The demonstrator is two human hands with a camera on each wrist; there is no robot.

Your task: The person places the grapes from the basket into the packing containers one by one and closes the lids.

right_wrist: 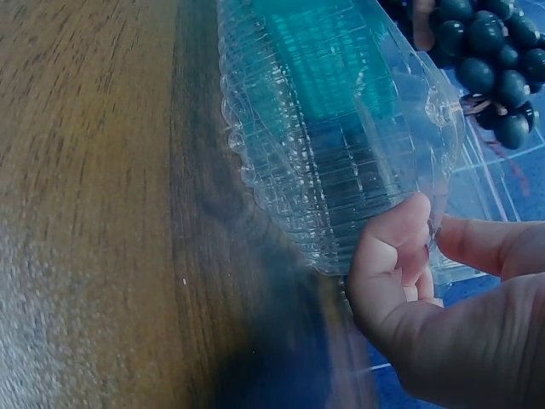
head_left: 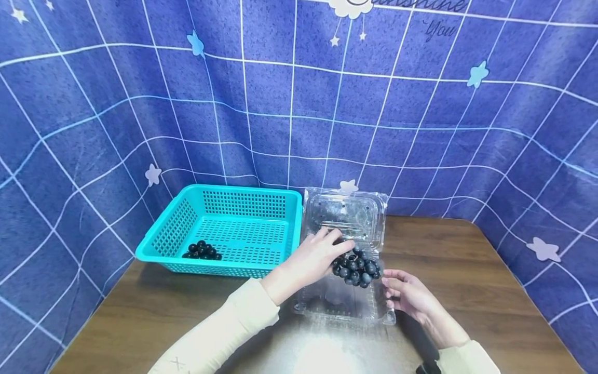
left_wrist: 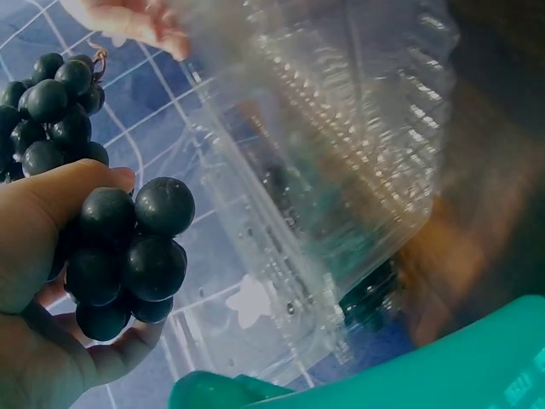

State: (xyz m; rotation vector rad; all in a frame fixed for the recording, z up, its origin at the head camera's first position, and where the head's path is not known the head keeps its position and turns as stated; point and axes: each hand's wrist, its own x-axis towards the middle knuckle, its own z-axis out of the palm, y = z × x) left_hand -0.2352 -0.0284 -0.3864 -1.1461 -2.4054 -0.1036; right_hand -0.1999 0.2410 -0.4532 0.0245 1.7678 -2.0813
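Observation:
My left hand (head_left: 315,257) grips a bunch of dark grapes (head_left: 358,269) above the open clear plastic clamshell box (head_left: 334,306). In the left wrist view, fingers and thumb curl round the bunch, with grapes (left_wrist: 128,251) showing below the thumb and more above it. My right hand (head_left: 413,298) is at the box's right side. Its thumb and fingers pinch the clear rim in the right wrist view, where the box wall (right_wrist: 315,170) stands to the left of the fingers. The raised lid (head_left: 345,208) leans back, partly hidden by my left hand.
A turquoise plastic basket (head_left: 247,222) stands left of the box, close beside it. Another small bunch of dark grapes (head_left: 202,250) lies in its front left part. The wooden table (head_left: 467,270) ends at a blue gridded curtain (head_left: 364,124) behind and at the sides.

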